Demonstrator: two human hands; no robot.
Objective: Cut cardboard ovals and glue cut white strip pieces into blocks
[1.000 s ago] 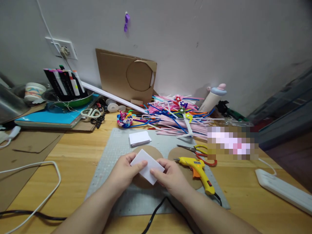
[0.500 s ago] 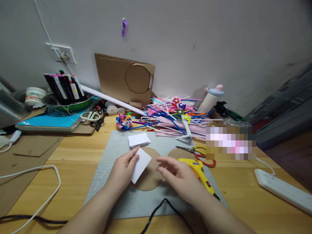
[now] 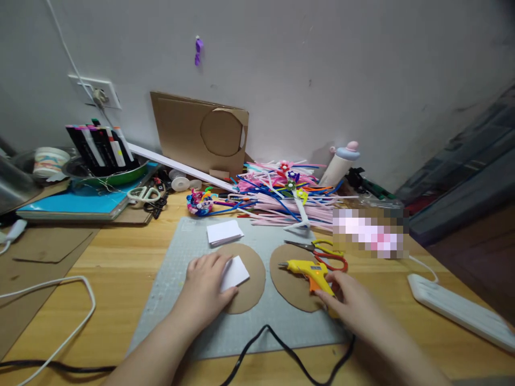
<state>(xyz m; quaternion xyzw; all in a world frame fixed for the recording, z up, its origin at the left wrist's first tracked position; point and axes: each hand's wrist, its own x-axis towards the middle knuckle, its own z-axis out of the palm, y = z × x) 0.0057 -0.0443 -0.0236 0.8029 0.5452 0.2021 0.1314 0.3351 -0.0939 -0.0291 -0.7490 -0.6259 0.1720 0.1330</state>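
Note:
My left hand (image 3: 211, 281) grips a folded white paper piece (image 3: 237, 272) between thumb and fingers, low over the left cardboard disc (image 3: 245, 297). My right hand (image 3: 341, 295) has its fingers round the handle of a yellow glue gun (image 3: 306, 268), whose nozzle points left over the right cardboard disc (image 3: 292, 289). Behind the left disc lies a small stack of white paper (image 3: 224, 232). Scissors (image 3: 322, 252) with yellow and red handles rest just beyond the glue gun. Both discs lie on a grey cutting mat (image 3: 181, 332).
Pipe cleaners (image 3: 281, 203) are heaped at the back by the wall, beside a bottle (image 3: 340, 166). A black cord (image 3: 265, 328) loops across the front. On the right is a white power strip (image 3: 454, 308); at left, markers (image 3: 102, 147) stand in a green bowl (image 3: 129, 174).
The left hand has lowered the white paper piece toward the disc and tilted it flatter. The right hand has moved right and taken hold of the glue gun. The view has shifted slightly.

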